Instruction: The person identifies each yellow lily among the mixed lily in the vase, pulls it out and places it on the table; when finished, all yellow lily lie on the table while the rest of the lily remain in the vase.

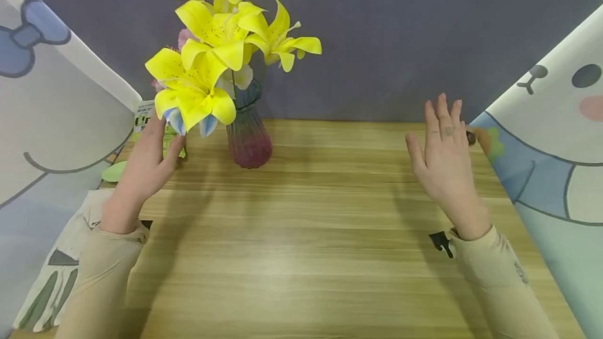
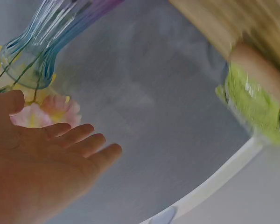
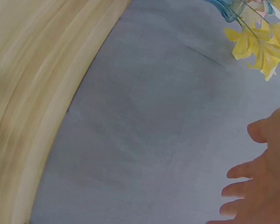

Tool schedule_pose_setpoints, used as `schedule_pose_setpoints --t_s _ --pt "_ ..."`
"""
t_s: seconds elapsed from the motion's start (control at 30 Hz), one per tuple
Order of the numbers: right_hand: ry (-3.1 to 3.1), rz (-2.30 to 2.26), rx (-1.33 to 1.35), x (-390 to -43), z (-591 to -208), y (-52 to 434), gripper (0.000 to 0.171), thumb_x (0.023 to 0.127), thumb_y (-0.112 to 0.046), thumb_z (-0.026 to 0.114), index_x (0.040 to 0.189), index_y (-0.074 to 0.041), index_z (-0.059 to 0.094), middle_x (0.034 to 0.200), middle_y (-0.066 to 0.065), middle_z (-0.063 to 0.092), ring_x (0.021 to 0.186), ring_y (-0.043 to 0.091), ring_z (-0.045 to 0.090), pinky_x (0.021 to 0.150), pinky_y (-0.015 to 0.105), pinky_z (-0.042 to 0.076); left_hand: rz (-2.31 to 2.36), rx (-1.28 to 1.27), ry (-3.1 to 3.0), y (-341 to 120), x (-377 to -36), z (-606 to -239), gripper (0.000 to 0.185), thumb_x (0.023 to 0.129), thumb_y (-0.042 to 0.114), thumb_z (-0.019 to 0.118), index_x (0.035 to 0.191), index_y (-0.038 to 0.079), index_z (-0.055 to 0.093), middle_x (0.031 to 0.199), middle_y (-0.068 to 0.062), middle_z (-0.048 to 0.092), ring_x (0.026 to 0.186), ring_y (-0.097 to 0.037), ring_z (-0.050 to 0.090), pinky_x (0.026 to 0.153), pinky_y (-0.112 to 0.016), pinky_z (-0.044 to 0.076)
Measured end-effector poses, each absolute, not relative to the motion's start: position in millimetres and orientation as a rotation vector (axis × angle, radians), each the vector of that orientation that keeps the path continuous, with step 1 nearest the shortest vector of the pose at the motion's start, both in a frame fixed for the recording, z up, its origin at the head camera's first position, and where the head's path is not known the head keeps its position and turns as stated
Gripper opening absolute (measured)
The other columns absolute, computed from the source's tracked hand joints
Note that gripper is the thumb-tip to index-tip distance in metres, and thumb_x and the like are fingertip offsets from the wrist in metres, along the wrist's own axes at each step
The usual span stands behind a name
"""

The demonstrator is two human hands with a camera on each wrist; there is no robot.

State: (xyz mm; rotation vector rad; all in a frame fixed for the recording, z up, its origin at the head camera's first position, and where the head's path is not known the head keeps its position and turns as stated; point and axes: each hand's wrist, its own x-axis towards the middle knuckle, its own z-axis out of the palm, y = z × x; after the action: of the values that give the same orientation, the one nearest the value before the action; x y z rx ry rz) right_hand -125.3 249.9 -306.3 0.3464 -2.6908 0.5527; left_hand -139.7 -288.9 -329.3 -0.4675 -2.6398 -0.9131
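Note:
My left hand (image 1: 148, 158) is held up over the table's left side, fingers straight and apart, holding nothing. Its fingertips come near the lowest blooms of an artificial bouquet; in the left wrist view they look apart from the pink flowers (image 2: 49, 112). Large yellow lilies (image 1: 221, 33) spread from a ribbed glass vase (image 1: 250, 140), blue-green above and purple-pink below, which stands upright at the back. Across the table, my right hand (image 1: 445, 158) is raised with straight fingers and an empty palm. Just behind its fingers shows a small dark object (image 1: 471, 137), mostly hidden.
A green and white packet (image 1: 143, 114) stands behind my left hand, partly covered. Beside it lies a light green oval piece (image 1: 114, 172). White fabric with grey-green strips (image 1: 47, 292) lies along the left edge. A grey wall (image 1: 377, 41) rises behind the wooden table (image 1: 301, 234); printed cartoon panels flank it.

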Motion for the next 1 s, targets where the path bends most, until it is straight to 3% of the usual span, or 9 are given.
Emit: schedule_pose_setpoints --t_s 0.1,0.23,0.33,0.4,0.5,0.63,0.8,0.93,1.0 --pt "-2.629 0.677 0.413 -128 -315 242 0.067 0.116 -0.031 0.044 0.165 0.008 0.022 0.174 0.028 0.011 0.161 0.045 -0.001 0.126 0.065 0.007 -1.125 -0.488 -2.591 -278 -147 -339 0.064 0.115 0.020 0.048 0.172 0.015 0.020 0.171 -0.021 0.027 0.156 -0.042 0.025 0.123 -0.068 0.020" --pt "-2.488 0.979 0.548 -136 -331 220 0.052 0.113 -0.012 0.051 0.158 0.011 0.038 0.163 0.031 0.037 0.153 0.047 0.032 0.122 0.063 0.030 -1.387 -0.483 -2.516 -259 -156 -354 0.065 0.113 0.013 0.051 0.172 0.015 0.022 0.174 -0.012 0.025 0.160 -0.032 0.021 0.127 -0.060 0.017" --pt "-2.370 1.258 0.613 -141 -336 198 0.041 0.110 0.001 0.054 0.149 0.011 0.049 0.148 0.028 0.056 0.135 0.040 0.055 0.110 0.049 0.048 -1.529 -0.484 -2.455 -240 -164 -363 0.072 0.111 0.008 0.056 0.172 0.015 0.018 0.176 -0.010 0.021 0.160 -0.031 0.019 0.126 -0.062 0.018" --pt "-2.277 1.476 0.652 -143 -335 179 0.035 0.108 0.006 0.056 0.143 0.012 0.055 0.138 0.026 0.063 0.125 0.035 0.063 0.103 0.039 0.054 -1.603 -0.483 -2.404 -228 -170 -365 0.078 0.108 0.005 0.061 0.172 0.015 0.017 0.176 -0.007 0.020 0.161 -0.029 0.018 0.125 -0.064 0.019" --pt "-2.148 1.724 0.729 -147 -328 149 0.030 0.105 0.012 0.058 0.135 0.014 0.059 0.128 0.027 0.068 0.115 0.027 0.068 0.098 0.035 0.057 -1.678 -0.454 -2.338 -213 -176 -367 0.085 0.104 0.006 0.070 0.172 0.017 0.019 0.176 -0.004 0.021 0.161 -0.028 0.018 0.125 -0.064 0.020" --pt "-2.036 1.898 0.834 -159 -319 107 0.024 0.104 0.011 0.059 0.128 0.015 0.064 0.121 0.026 0.071 0.110 0.020 0.071 0.096 0.044 0.059 -1.698 -0.392 -2.301 -201 -181 -371 0.087 0.101 0.010 0.075 0.171 0.018 0.024 0.175 -0.003 0.024 0.160 -0.030 0.022 0.124 -0.065 0.022" --pt "-1.918 2.062 0.884 -178 -308 59 0.021 0.104 0.009 0.063 0.123 0.014 0.068 0.119 0.025 0.074 0.108 0.026 0.073 0.097 0.049 0.058 -1.599 -0.340 -2.288 -190 -184 -375 0.077 0.100 0.010 0.078 0.166 0.010 0.038 0.170 -0.009 0.034 0.155 -0.034 0.033 0.116 -0.068 0.036" --pt "-1.824 2.139 0.873 -192 -298 27 0.022 0.103 0.007 0.066 0.123 0.014 0.069 0.120 0.025 0.074 0.109 0.028 0.073 0.099 0.045 0.058 -1.508 -0.294 -2.281 -188 -184 -378 0.067 0.099 0.006 0.078 0.158 0.001 0.047 0.161 -0.018 0.047 0.148 -0.039 0.044 0.109 -0.067 0.044" --pt "-1.796 2.134 0.856 -199 -293 15 0.022 0.103 0.004 0.068 0.123 0.012 0.070 0.120 0.022 0.075 0.110 0.026 0.073 0.099 0.042 0.058 -1.500 -0.285 -2.288 -188 -184 -377 0.069 0.099 0.007 0.079 0.159 0.002 0.045 0.162 -0.018 0.046 0.148 -0.040 0.044 0.109 -0.067 0.045"
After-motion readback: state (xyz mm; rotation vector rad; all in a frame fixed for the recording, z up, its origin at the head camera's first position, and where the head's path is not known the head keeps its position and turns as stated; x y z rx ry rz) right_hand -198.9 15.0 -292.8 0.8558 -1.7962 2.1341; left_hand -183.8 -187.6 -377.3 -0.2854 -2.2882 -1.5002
